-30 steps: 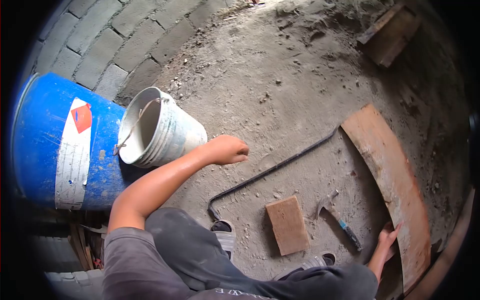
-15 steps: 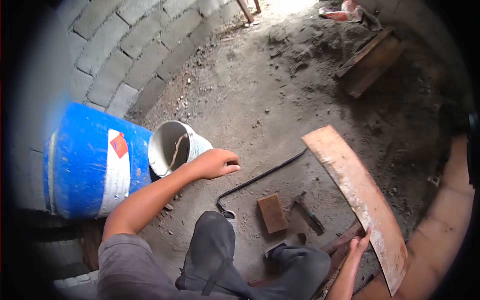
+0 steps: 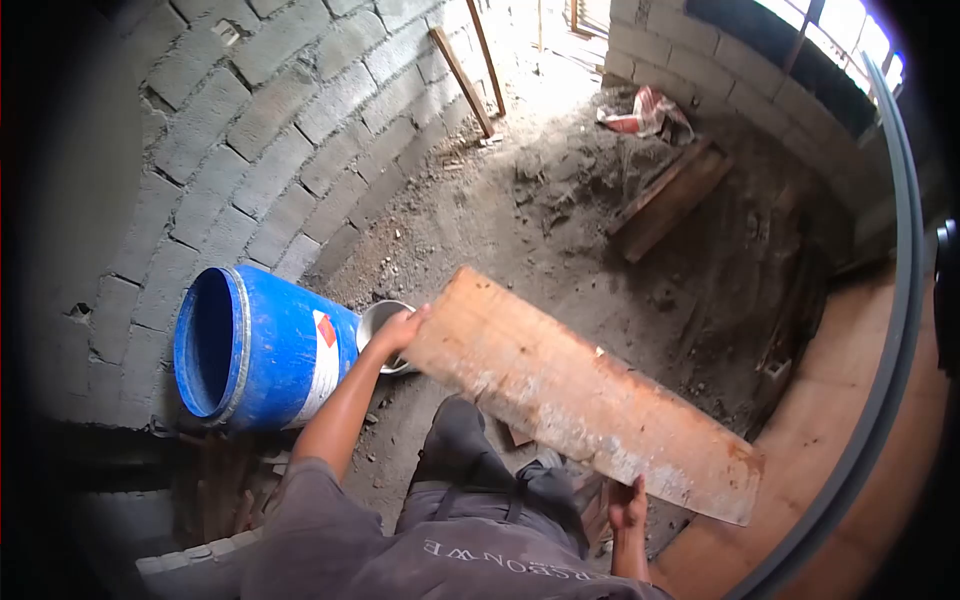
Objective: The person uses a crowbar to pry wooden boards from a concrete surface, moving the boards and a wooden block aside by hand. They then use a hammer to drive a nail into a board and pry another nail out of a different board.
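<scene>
A long wooden board (image 3: 580, 390), stained with whitish residue, spans the view in front of my body. My left hand (image 3: 402, 328) grips its upper left end. Lower down, my right hand (image 3: 628, 505) holds the board's bottom edge near the right end, fingers partly behind it. Under the board a small part of a reddish-brown block (image 3: 518, 436) shows. A white bucket (image 3: 385, 316) stands just behind my left hand, beside a blue drum (image 3: 290, 345) lying on its side.
A block wall (image 3: 290, 130) rises at the left. Wooden sticks (image 3: 462, 82) lean near the bright opening. A wooden trough (image 3: 672, 200) and a red-and-white sack (image 3: 645, 114) lie on the dirt. A grey curved pipe (image 3: 905, 250) and large plywood (image 3: 830, 410) are at the right.
My left hand has moved from empty space onto the board's end. The board has swung from steep to more level, now covering the hammer and black bar. The view has tilted up.
</scene>
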Motion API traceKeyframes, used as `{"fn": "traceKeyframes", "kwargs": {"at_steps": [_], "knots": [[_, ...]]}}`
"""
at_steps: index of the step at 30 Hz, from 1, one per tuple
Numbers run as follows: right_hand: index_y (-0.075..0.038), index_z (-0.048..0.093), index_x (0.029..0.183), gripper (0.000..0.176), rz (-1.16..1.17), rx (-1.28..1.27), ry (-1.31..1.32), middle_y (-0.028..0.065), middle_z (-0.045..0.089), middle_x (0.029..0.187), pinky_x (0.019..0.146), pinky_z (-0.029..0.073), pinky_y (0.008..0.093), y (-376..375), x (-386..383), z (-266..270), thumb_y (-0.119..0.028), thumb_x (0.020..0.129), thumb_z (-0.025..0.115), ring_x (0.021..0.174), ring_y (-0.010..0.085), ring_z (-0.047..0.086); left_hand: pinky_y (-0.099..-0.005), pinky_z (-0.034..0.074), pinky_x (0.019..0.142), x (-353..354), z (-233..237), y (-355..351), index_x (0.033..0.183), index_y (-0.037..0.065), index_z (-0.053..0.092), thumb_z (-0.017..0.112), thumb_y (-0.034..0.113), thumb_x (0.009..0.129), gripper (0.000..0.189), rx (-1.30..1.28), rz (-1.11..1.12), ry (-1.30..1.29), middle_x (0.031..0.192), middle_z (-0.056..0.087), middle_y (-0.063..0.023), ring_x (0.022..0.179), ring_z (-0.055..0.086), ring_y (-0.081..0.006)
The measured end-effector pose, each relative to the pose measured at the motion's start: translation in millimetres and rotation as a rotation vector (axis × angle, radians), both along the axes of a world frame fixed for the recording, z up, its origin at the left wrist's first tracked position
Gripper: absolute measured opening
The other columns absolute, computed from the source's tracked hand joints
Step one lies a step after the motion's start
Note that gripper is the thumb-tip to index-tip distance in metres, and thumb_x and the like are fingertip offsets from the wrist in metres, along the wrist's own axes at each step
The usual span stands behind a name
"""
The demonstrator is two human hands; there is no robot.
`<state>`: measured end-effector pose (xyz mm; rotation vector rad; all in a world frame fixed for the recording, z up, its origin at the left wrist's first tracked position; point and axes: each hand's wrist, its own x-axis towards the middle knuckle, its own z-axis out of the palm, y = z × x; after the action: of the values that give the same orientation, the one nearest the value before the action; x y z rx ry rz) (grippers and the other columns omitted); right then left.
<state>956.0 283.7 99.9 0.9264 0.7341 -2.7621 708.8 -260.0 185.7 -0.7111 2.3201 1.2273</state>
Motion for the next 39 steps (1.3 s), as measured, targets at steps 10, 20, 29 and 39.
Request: {"fn": "traceKeyframes", "kwargs": {"at_steps": [10, 20, 29, 39], "knots": [[-0.013, 0.064, 0.115, 0.034, 0.27, -0.155, -0.124, 0.0035, 0.062, 0.125, 0.1, 0.04, 0.0439, -106, -156, -27, -0.039, 0.094, 0.061, 0.113, 0.0248, 0.056, -0.0309, 0.051, 0.08, -53, 109, -101, 0.117, -0.005, 0.062, 0.067, 0.026, 0.093, 0.039, 0.434, 0.233, 0.081, 0.104, 0.069, -0.0109, 0.089, 0.066, -0.0154], [-0.007, 0.056, 0.133, 0.043, 1.014, 0.73, -0.133, 0.0102, 0.071, 0.104, 0.074, 0.052, 0.0301, -312, -441, 30, -0.033, 0.099, 0.055, 0.084, 0.0169, 0.066, -0.0326, 0.05, 0.069, -365, 347, -166, 0.104, -0.005, 0.066, 0.067, 0.023, 0.091, 0.031, -0.303, -0.315, 0.594, 0.08, 0.069, -0.0159, 0.076, 0.062, -0.0109], [-0.004, 0.065, 0.112, 0.026, 0.607, 1.031, -0.428, 0.0086, 0.069, 0.081, 0.049, 0.047, 0.0264, -218, -395, -4, -0.023, 0.095, 0.06, 0.058, 0.0136, 0.062, -0.0496, 0.051, 0.069, -634, 305, -250, 0.087, 0.002, 0.064, 0.066, 0.036, 0.086, 0.034, -0.68, -0.42, 0.7, 0.077, 0.066, -0.0232, 0.077, 0.065, -0.0419], [-0.006, 0.057, 0.095, 0.015, 0.614, 0.699, -0.727, 0.0084, 0.06, 0.067, 0.042, 0.044, 0.0314, -242, -433, -36, -0.021, 0.094, 0.056, 0.051, 0.02, 0.059, -0.0493, 0.05, 0.069, -851, 228, -397, 0.097, 0.005, 0.068, 0.062, 0.04, 0.089, 0.037, -0.958, -0.342, 0.673, 0.08, 0.067, -0.0226, 0.078, 0.064, -0.0424]]}}
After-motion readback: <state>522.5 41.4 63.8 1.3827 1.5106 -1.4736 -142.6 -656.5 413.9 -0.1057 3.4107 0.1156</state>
